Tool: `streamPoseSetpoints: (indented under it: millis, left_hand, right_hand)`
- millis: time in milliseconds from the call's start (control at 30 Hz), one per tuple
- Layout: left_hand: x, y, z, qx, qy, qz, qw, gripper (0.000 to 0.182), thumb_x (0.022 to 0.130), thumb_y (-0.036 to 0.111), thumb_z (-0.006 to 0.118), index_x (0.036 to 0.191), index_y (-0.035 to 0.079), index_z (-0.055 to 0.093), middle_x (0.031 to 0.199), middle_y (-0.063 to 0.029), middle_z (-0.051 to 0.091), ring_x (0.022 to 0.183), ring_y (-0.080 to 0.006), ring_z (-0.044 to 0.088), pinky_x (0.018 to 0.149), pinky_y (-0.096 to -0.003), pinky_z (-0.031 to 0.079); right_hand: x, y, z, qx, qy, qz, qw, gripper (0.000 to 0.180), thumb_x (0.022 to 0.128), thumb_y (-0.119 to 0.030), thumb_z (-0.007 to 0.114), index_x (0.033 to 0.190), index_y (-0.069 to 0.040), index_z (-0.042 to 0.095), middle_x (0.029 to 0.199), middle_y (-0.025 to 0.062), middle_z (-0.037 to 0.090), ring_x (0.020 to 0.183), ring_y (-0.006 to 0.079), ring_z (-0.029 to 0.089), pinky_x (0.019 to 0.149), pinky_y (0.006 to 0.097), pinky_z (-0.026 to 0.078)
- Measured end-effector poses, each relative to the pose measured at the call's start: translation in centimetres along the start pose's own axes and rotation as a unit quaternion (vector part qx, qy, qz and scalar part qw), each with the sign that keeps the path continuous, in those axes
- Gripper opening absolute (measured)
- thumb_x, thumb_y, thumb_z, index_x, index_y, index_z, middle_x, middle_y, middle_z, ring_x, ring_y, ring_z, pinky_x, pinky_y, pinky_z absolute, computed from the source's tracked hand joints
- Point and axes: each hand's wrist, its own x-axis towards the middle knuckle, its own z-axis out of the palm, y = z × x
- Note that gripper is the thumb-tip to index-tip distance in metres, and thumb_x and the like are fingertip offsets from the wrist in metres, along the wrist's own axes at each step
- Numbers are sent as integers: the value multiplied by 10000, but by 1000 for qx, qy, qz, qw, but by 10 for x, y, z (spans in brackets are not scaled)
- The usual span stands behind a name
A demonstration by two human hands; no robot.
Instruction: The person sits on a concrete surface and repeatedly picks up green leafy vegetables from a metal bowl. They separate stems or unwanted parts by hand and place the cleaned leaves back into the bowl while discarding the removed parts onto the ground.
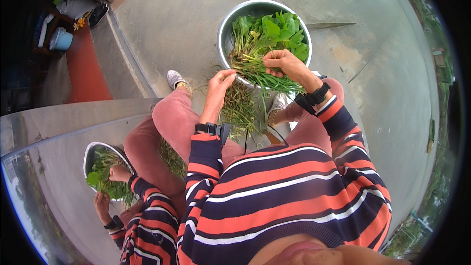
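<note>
A round metal basin (222,40) stands on the floor before me. Leafy greens (283,29) with roots and pale stems fill its far part, and thin green stalks (270,81) lie along its near side. My right hand (285,65) is over the basin, thumb and fingers pinched on a few thin green stems (254,60). Beside the near left rim, my left hand (220,85) has thumb and index fingertips close together; whether a scrap sits between them is too small to tell. Below the basin, a heap of brownish plant trimmings (239,105) lies between my feet.
A reflective panel (73,121) on the left mirrors me and the basin. Further back are a red floor strip (86,70) and a light blue bucket (62,39). Concrete floor (176,18) surrounds the basin. My shoes (176,78) flank the trimmings.
</note>
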Motion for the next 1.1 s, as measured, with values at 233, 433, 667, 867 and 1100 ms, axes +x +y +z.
streamPoseSetpoints:
  millis: [233, 433, 667, 867, 1100]
  left_hand:
    - [4, -3, 4, -104, -4, -16, 994, 213, 900, 203, 706, 1029, 38, 666, 879, 39, 617, 768, -48, 514, 717, -212, 426]
    - [7, -6, -2, -104, -4, -42, 994, 113, 932, 179, 662, 969, 75, 637, 962, 6, 644, 891, -77, 576, 798, -257, 478]
    - [8, -8, -3, -131, 80, -37, 987, 49, 893, 131, 667, 870, 94, 645, 852, 47, 629, 770, -37, 546, 701, -206, 441]
    - [8, -4, -3, -56, 22, -64, 996, 71, 927, 172, 652, 941, 105, 631, 945, 27, 629, 868, -56, 554, 780, -239, 453]
    - [6, -3, 8, -29, -20, -47, 998, 113, 911, 183, 658, 942, 76, 644, 842, 44, 621, 737, -42, 497, 686, -215, 396]
  right_hand:
    - [16, 26, 36, -9, -80, 49, 996, 116, 911, -157, 641, 964, -53, 650, 756, 10, 672, 623, 60, 576, 482, 198, 378]
    - [19, 32, 35, 8, -121, 102, 987, 111, 933, -175, 646, 976, -73, 651, 781, 8, 683, 654, 66, 585, 493, 192, 372]
    - [23, 43, 17, 167, -145, 92, 971, 380, 1008, -268, 499, 1192, 53, 584, 1047, 164, 664, 866, 204, 649, 566, 254, 429]
    - [21, 40, 15, 151, -151, 111, 971, 377, 1012, -268, 485, 1199, 42, 588, 1036, 131, 666, 853, 189, 649, 561, 249, 435]
    - [19, 38, 31, 77, -191, 126, 970, 294, 1002, -262, 528, 1114, -22, 656, 777, -24, 587, 636, 65, 494, 479, 195, 346]
